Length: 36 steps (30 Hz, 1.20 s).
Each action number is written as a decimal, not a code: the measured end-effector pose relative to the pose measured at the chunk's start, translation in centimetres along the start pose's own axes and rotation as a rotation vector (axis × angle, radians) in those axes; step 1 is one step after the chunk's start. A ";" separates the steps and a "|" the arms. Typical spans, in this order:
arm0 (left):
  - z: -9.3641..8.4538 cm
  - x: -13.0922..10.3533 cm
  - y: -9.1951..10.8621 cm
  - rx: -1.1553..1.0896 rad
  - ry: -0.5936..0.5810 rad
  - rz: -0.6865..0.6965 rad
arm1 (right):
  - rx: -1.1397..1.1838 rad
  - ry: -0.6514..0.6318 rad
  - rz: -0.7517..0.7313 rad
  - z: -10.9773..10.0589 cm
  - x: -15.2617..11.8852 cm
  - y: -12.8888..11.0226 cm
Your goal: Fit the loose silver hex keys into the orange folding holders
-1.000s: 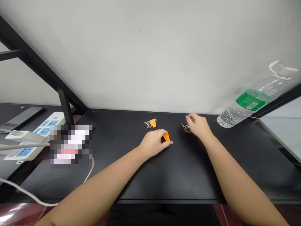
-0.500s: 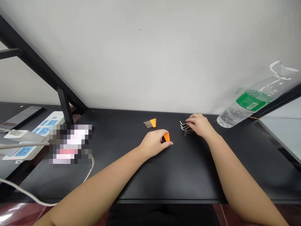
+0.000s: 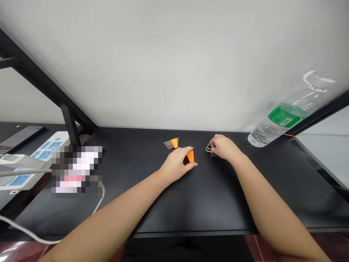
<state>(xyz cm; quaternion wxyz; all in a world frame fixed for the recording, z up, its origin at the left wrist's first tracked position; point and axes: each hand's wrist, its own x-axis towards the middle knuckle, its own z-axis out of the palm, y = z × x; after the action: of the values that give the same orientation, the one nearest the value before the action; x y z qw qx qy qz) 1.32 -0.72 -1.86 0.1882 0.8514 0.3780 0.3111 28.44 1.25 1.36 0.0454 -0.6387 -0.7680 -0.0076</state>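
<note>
Head view: left hand (image 3: 176,163) pinches orange holder (image 3: 190,157), likely steadying it. Right hand (image 3: 225,147) touches hex keys (image 3: 208,149), two o'clock; grip unclear.

The bare left hand (image 3: 176,163), mid-frame, curves its fingers (image 3: 187,149) into a C-shaped grip; the bare right hand (image 3: 225,147), right of centre, seems pinched.

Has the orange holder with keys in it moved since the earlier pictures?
No; judged against the back edge of the black table, that orange holder shows no clear shift either way.
</note>
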 end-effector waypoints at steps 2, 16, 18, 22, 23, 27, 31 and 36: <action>0.0 0.0 0.0 -0.002 0.012 0.004 | 0.106 0.086 0.031 0.1 -0.1 0.5; -0.7 -0.3 0.5 -0.129 0.068 -0.128 | 1.667 0.313 -0.004 1.0 -2.0 -6.5; -0.8 -0.4 0.7 -0.125 0.069 -0.132 | 1.663 0.352 -0.006 1.1 -2.1 -6.6; -0.9 -0.4 0.8 -0.126 0.085 -0.080 | 1.663 0.395 0.009 1.2 -2.0 -6.3; -0.8 -0.3 0.8 -0.127 0.082 -0.069 | 1.664 0.394 0.015 1.1 -1.9 -6.3; -0.6 -0.2 0.5 -0.130 0.054 -0.042 | 1.652 0.394 0.019 0.8 -2.0 -6.6; -0.4 -0.2 0.3 -0.154 0.030 -0.017 | 1.637 0.380 -0.001 0.6 -2.2 -6.7; -0.6 -0.4 0.3 -0.202 0.054 -0.005 | 1.647 0.329 -0.015 1.3 -2.2 -6.5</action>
<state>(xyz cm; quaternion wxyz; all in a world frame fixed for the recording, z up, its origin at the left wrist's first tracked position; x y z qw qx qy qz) 0.93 -1.15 -1.40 0.2638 0.8185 0.3516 0.3698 22.38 -1.99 0.23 0.6088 -0.3870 -0.5158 0.4622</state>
